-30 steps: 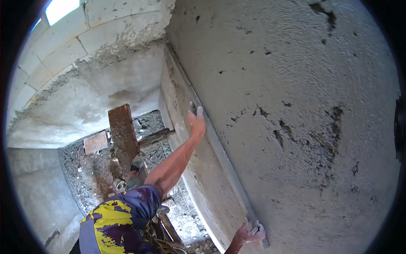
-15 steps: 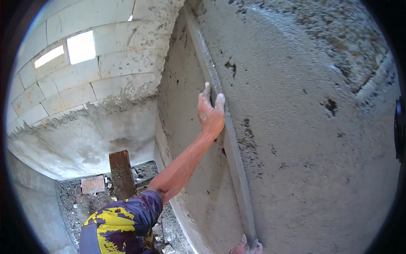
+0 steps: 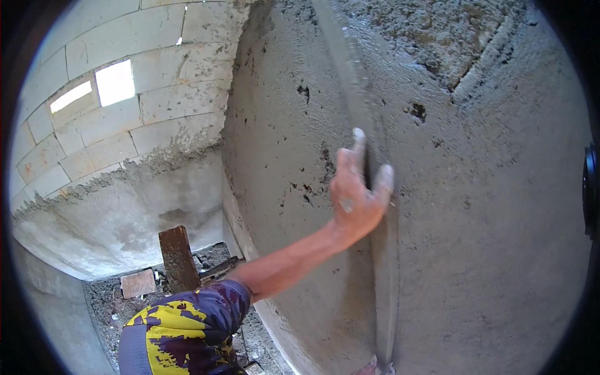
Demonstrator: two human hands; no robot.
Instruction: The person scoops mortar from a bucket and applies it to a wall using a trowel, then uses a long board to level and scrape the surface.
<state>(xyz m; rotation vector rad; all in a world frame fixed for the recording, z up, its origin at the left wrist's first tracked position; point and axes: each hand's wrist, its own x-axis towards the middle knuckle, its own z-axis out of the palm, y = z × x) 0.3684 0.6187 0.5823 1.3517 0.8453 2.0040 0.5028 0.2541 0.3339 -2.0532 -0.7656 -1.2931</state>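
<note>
A long plasterer's straightedge (image 3: 386,275), grey with mortar, stands nearly upright against the freshly plastered wall (image 3: 487,262), slightly blurred in its upper part. My left hand (image 3: 359,194), smeared with mortar, grips it around the middle, thumb on the right side and fingers on the left. At the lower edge of the view, only the fingertips of my right hand (image 3: 367,367) show, closed at the bar's lower end. The wet plaster around the bar has small pits and dark holes (image 3: 415,112).
A rough, unsmoothed patch (image 3: 450,37) lies at the upper right of the wall. On the left rises a pale block wall (image 3: 169,62) with small openings, plastered below. A wooden plank (image 3: 178,256) and a small board (image 3: 138,284) rest over the rubble-strewn floor (image 3: 106,312).
Both hands have moved the straightedge to the right across the plaster, my left hand also somewhat lower in view. The bar stands more upright, and smoothed plaster shows to its left.
</note>
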